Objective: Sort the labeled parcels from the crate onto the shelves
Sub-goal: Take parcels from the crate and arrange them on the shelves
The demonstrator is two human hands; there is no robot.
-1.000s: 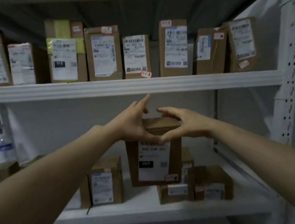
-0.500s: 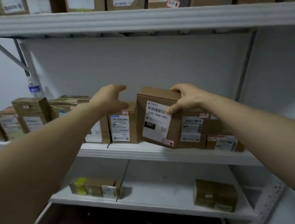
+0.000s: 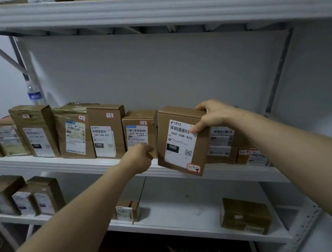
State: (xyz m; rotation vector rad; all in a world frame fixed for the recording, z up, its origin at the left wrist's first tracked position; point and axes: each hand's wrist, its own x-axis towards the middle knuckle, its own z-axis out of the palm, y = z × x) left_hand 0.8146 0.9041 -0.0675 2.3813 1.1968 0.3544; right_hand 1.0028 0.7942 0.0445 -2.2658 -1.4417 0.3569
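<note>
parcel (image 3: 180,145) is a brown cardboard box with a white label showing a barcode, the code 060-06b-a05, a black block reading 060 and a qr square, plus a red-edged handwritten sticker at its lower corner. it sits tilted on the middle shelf (image 3: 61,162) lip, between a smaller box (image 3: 138,129) and low stacked parcels (image 3: 222,142). right hand (image 3: 213,116) grips its top corner, thumb on the label. left hand (image 3: 142,159), fingers curled, is at the smaller box's lower corner; whether it grips, cannot tell.
</note>
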